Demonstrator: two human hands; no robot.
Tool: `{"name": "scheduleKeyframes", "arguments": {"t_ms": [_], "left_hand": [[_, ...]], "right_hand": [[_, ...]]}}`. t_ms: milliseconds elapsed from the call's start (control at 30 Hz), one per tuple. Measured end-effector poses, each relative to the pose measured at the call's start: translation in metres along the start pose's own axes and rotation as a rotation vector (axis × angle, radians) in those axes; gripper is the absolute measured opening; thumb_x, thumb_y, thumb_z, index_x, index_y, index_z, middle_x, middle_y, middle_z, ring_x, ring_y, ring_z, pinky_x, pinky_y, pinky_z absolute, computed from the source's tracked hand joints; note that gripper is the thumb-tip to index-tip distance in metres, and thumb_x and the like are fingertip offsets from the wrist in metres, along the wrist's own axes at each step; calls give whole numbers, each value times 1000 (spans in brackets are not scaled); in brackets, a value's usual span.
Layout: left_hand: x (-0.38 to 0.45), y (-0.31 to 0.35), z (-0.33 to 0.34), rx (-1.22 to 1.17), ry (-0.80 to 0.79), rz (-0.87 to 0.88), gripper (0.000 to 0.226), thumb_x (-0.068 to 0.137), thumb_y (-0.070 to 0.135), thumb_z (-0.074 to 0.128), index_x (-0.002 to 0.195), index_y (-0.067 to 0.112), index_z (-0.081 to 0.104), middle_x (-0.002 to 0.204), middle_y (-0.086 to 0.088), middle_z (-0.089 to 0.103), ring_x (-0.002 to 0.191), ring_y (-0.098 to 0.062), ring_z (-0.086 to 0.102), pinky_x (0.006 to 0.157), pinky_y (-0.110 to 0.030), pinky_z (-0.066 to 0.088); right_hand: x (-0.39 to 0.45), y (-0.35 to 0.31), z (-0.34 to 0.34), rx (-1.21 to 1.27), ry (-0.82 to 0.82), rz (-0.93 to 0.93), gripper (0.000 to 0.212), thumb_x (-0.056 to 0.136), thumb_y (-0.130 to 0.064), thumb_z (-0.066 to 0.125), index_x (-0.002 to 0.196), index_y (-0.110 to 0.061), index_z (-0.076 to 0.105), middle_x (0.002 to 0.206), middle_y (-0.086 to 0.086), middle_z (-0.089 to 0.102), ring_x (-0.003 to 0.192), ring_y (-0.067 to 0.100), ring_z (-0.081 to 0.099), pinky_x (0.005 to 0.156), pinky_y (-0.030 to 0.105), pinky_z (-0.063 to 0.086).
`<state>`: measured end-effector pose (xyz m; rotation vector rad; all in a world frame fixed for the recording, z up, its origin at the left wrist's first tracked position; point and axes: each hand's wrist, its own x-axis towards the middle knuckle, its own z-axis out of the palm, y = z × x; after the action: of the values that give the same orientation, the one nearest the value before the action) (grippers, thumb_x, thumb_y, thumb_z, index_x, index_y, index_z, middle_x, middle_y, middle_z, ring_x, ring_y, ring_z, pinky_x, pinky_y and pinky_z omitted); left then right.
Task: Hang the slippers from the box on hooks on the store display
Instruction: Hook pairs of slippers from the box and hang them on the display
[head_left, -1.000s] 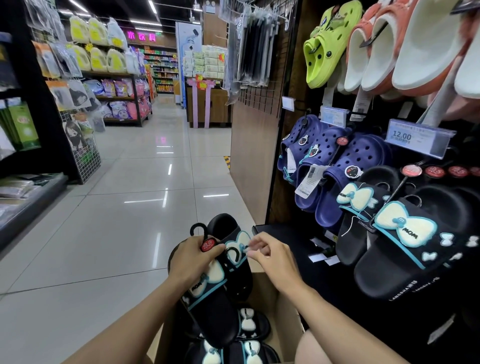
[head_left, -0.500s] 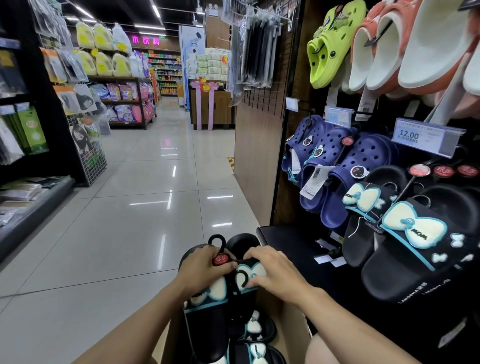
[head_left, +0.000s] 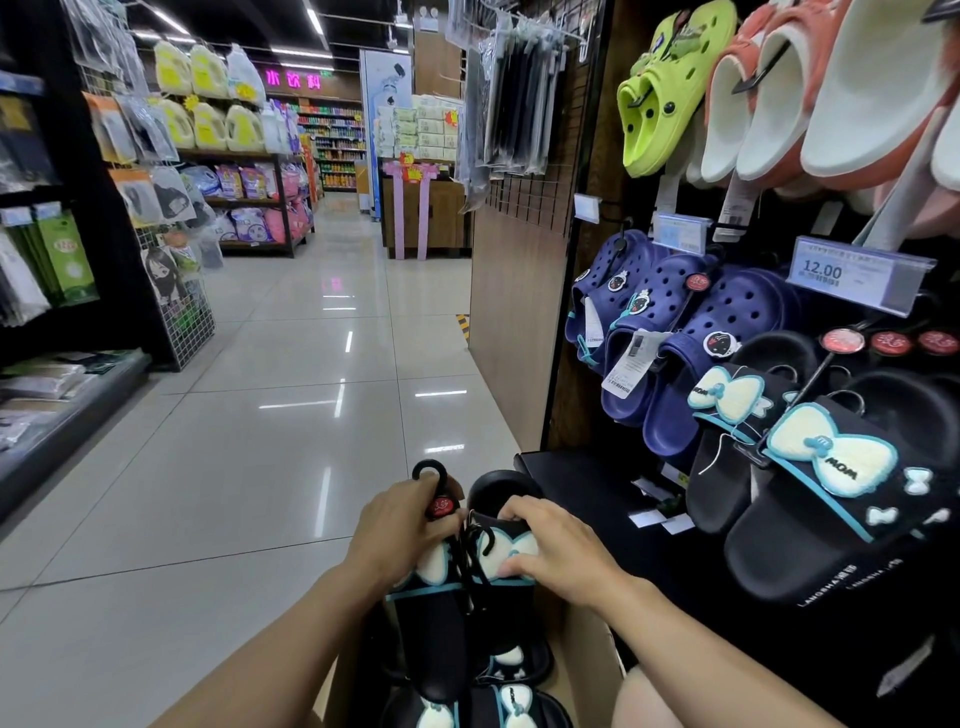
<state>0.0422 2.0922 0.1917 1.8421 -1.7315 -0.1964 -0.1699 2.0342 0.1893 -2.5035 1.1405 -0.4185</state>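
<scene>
A pair of black slippers (head_left: 462, 577) with pale bows was held upright over the open cardboard box (head_left: 587, 670), toes up, side by side and touching. The left hand (head_left: 400, 535) had its grip closed around the near slipper and the black plastic hanger (head_left: 435, 493) with its red disc; the right hand (head_left: 556, 545) pinched the strap edge of the other slipper, fingers curled over the bow. More black slippers lay in the box below them.

Just to the right stood the store display (head_left: 582, 291), a dark wall with hooks. Matching black bow slippers (head_left: 810, 467) hung low there, navy clogs (head_left: 675, 332) above them, a lime clog (head_left: 660, 88) and orange-and-white slippers at the top. A price tag (head_left: 857, 275) reading 12.00 jutted out from a hook. A low black ledge ran under the display, close beside the box.

To the left the glossy tiled floor (head_left: 260, 441) stretched down a wide aisle toward far shelves, bounded by a wire rack (head_left: 176, 291) of packets.
</scene>
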Motion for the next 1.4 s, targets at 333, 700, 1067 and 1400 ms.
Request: {"name": "scheduleKeyframes", "arguments": {"t_ms": [333,700,1067,1400], "left_hand": [[-1,10,-4,105,22,-24,28,89,53,61,94,25,58,84,12,59,86,-16,60,71,-33,44],[3,6,4,186,-201,-74,49,87,67,52,98,19,52,94,1,64,88,-24,62,72,-36,47],[7,14,11,173,-216,-63,30,98,46,53,90,18,44,103,-5,67,92,-28,60,72,-36,45],[10,12,16,97,-90,-65,28,100,42,49,88,20,37,93,-1,66,85,-28,58,64,-37,39]], "right_hand": [[2,-3,2,1,111,123,42,75,-51,74,106,-32,54,108,-16,60,99,11,55,79,32,38],[5,-9,3,76,289,159,35,87,-43,66,115,-26,54,122,-11,59,105,8,48,90,26,22],[7,-16,6,57,249,120,40,87,-40,68,121,-25,54,124,-10,57,115,11,49,92,25,19],[11,-20,12,72,205,100,33,87,-35,69,116,-23,58,119,-7,61,110,14,53,97,31,24]]}}
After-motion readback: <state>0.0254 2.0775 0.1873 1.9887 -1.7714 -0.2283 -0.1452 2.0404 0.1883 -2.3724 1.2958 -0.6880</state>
